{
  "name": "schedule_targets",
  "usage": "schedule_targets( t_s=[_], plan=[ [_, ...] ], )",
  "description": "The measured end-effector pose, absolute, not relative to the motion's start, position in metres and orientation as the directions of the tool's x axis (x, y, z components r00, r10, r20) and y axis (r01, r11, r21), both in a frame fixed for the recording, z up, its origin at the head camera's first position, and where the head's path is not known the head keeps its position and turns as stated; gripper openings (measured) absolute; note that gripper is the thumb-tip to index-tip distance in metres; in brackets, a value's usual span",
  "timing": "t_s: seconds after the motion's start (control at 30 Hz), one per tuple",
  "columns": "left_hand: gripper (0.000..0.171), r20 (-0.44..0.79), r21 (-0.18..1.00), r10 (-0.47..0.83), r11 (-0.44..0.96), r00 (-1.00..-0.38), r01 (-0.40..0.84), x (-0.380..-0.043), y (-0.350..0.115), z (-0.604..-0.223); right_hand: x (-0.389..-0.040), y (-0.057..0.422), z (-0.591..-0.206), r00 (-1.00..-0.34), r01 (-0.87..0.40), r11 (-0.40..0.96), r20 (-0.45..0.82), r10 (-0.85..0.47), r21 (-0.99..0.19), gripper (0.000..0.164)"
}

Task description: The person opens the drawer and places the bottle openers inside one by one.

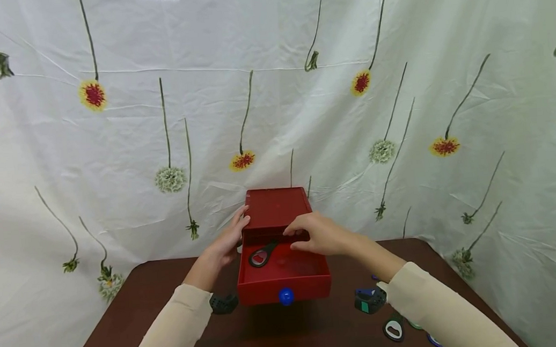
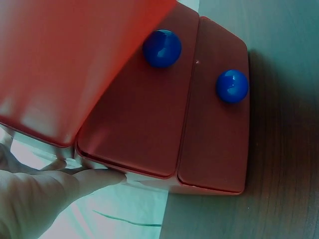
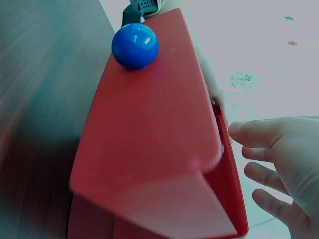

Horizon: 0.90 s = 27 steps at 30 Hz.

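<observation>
A small red drawer cabinet (image 1: pixel 276 207) stands on the table, its top drawer (image 1: pixel 286 290) pulled out and fitted with a blue knob (image 1: pixel 286 296). Inside that drawer, toward the left, lies a black bottle opener (image 1: pixel 260 256). My left hand (image 1: pixel 225 244) rests against the cabinet's left side with its fingers extended. Over the drawer's right part hovers my right hand (image 1: pixel 318 234), fingers loosely bent and holding nothing. In the left wrist view, two lower drawers (image 2: pixel 214 134) are closed, each with a blue knob (image 2: pixel 232 86).
On the dark brown table (image 1: pixel 138 323), another bottle opener (image 1: pixel 394 329) lies at the right, beside green and blue-rimmed items partly hidden by my right sleeve (image 1: pixel 442 302). A flower-patterned white cloth (image 1: pixel 274 114) hangs behind the table.
</observation>
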<state>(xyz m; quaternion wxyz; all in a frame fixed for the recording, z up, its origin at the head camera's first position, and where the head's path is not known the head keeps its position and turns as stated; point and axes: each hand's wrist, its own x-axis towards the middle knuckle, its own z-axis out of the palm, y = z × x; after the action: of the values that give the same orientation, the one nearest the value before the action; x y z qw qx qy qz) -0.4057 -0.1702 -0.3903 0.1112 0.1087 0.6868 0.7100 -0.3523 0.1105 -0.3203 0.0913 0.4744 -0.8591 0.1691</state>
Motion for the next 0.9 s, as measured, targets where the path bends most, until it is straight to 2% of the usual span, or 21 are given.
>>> schedule_targets(
  t_s=[0.37, 0.67, 0.9],
  plan=[
    [0.060, 0.004, 0.999, 0.305, -0.040, -0.952, -0.009, -0.409, -0.167, -0.395, -0.341, 0.155, -0.332, -0.635, -0.772, 0.561, 0.322, -0.702, -0.298, 0.031],
    [0.060, 0.017, 0.999, 0.318, -0.043, -0.948, 0.003, -0.407, -0.170, -0.393, -0.334, 0.195, -0.351, -0.670, -0.741, 0.569, 0.343, -0.658, -0.356, 0.025],
    [0.061, 0.027, 0.999, 0.319, -0.033, -0.947, 0.017, -0.407, -0.170, -0.393, -0.331, 0.221, -0.368, -0.700, -0.714, 0.604, 0.330, -0.633, -0.355, 0.025]
  ],
)
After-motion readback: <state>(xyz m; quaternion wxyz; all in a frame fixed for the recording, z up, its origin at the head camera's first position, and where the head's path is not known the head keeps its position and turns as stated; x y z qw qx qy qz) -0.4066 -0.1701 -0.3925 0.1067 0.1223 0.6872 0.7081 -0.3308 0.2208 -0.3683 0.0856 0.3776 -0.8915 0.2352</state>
